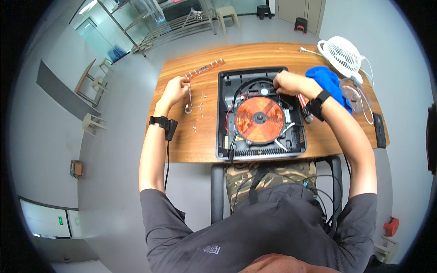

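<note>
An opened induction cooker (223, 141) lies on the wooden table in front of me, its round copper coil (259, 119) exposed. Behind the coil is a black cooling fan (264, 86), partly covered. My left hand (175, 91) pinches the near end of a narrow orange-brown circuit board (205, 68) with small buttons along it. A white cable (190, 104) hangs from that end down to the tabletop. My right hand (291, 84) is over the cooker's far right corner, its fingers curled down beside the fan; whatever they grip is hidden.
Several small screws (201, 109) lie between the cable and the cooker. A red-and-dark cylindrical object (306, 113) rests along the cooker's right side. Farther right are a blue cloth (324, 82), a clear plastic dish (357, 98), a white fan (341, 54) and a black bar (379, 131).
</note>
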Action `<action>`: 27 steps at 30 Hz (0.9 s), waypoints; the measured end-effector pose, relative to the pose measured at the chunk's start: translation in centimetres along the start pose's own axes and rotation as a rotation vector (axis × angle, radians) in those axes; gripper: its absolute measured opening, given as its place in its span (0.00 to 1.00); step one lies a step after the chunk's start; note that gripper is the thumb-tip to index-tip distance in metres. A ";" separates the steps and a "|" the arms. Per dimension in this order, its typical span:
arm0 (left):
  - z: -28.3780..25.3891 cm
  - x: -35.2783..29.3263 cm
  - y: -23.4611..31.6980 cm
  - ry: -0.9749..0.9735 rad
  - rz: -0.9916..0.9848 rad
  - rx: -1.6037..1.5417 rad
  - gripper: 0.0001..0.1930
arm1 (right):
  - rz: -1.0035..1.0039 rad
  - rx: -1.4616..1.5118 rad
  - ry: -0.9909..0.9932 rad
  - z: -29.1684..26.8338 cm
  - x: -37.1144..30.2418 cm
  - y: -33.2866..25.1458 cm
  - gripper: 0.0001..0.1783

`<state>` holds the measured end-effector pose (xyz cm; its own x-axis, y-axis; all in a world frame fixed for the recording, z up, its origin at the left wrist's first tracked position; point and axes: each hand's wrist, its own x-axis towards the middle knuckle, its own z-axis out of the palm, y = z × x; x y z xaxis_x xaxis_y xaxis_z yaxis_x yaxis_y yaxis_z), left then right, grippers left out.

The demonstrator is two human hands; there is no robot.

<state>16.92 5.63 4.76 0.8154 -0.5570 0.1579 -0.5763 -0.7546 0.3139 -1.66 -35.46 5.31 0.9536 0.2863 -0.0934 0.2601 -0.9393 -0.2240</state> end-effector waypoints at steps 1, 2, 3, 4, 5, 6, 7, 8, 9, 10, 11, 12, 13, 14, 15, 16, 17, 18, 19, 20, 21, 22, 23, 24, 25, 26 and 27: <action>0.3 1.7 -0.9 -0.006 0.027 0.063 0.18 | -0.019 0.012 0.020 0.8 0.2 1.1 0.09; 0.4 3.1 -2.1 -0.009 0.043 0.130 0.20 | -0.040 0.003 0.020 0.7 0.1 0.9 0.09; 0.8 4.4 -3.1 -0.012 0.057 0.198 0.23 | -0.074 -0.007 0.019 0.5 0.1 0.9 0.09; 1.4 5.5 -3.7 -0.021 0.024 0.219 0.24 | -0.108 -0.014 0.016 0.5 0.1 1.0 0.09; 2.0 6.4 -3.8 -0.033 -0.009 0.238 0.26 | -0.079 -0.006 0.001 0.3 -0.3 0.6 0.10; 2.3 7.2 -4.0 -0.044 -0.042 0.256 0.28 | -0.050 0.001 -0.013 0.0 -0.5 0.2 0.10; 2.4 7.8 -3.6 -0.101 -0.064 0.275 0.31 | -0.042 0.019 -0.017 0.1 -0.6 0.4 0.11; 2.8 8.5 -3.4 -0.102 -0.069 0.278 0.31 | -0.067 0.021 -0.009 0.1 -0.7 0.6 0.12; 3.3 9.2 -3.3 -0.102 -0.073 0.281 0.31 | -0.061 0.020 -0.026 0.0 -0.9 1.0 0.12; 4.1 9.5 -3.7 -0.106 -0.086 0.289 0.32 | -0.064 0.026 -0.044 -0.2 -0.8 0.6 0.12; 4.8 9.5 -4.0 -0.078 -0.069 0.335 0.32 | -0.068 0.026 -0.049 -0.3 -0.8 0.3 0.12; 5.1 9.9 -4.4 -0.111 -0.083 0.297 0.32 | -0.066 0.023 -0.049 -0.4 -0.9 0.2 0.11; 4.9 10.0 -3.7 -0.152 -0.093 0.257 0.32 | -0.051 0.025 -0.050 -0.3 -1.0 0.2 0.11; 4.9 10.2 -3.1 -0.194 -0.102 0.218 0.32 | -0.035 0.027 -0.050 -0.2 -1.1 0.2 0.10; 5.5 10.4 -3.1 -0.138 -0.031 0.189 0.27 | -0.040 0.026 -0.037 -0.3 -1.2 0.3 0.10; 5.7 10.5 -3.7 -0.118 -0.012 0.188 0.25 | -0.054 0.025 -0.023 -0.4 -1.3 0.0 0.09; 6.0 10.8 -4.5 -0.102 0.010 0.188 0.23 | -0.064 0.028 -0.009 -0.3 -1.3 -0.1 0.09; 6.4 11.0 -5.1 -0.087 0.032 0.188 0.21 | -0.075 0.033 0.011 0.0 -1.0 -0.1 0.08; 6.3 10.7 -4.5 -0.052 0.057 0.178 0.17 | -0.075 0.037 0.030 0.2 -1.0 0.1 0.07; 7.0 11.1 -5.4 -0.008 0.095 0.183 0.16 | -0.076 0.040 0.049 0.5 -0.9 0.3 0.06; 7.0 11.3 -5.6 -0.020 0.088 0.193 0.16 | -0.072 0.057 0.043 0.8 -0.8 0.6 0.07; 6.7 11.3 -5.4 -0.024 0.076 0.205 0.16 | -0.051 0.067 0.029 0.7 -0.8 0.4 0.07; 6.6 11.3 -5.2 -0.039 0.064 0.216 0.15 | -0.031 0.077 0.014 0.5 -0.9 0.3 0.08; 6.4 11.2 -5.0 -0.054 0.051 0.228 0.14 | -0.012 0.087 -0.001 0.3 -1.0 0.1 0.09; 6.0 11.1 -4.6 -0.065 0.038 0.239 0.14 | -0.013 0.079 -0.011 0.0 -1.1 0.0 0.10; 5.5 11.0 -4.2 -0.053 0.031 0.229 0.14 | -0.014 0.084 -0.015 0.1 -1.1 0.1 0.10; 5.0 10.9 -3.8 -0.040 0.024 0.218 0.14 | -0.015 0.090 -0.019 0.3 -1.0 0.3 0.09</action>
<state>27.70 0.72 0.55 0.8010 -0.5857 0.1238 -0.5973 -0.7958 0.0999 -2.54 -35.96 5.10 0.9464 0.3045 -0.1080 0.2587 -0.9144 -0.3112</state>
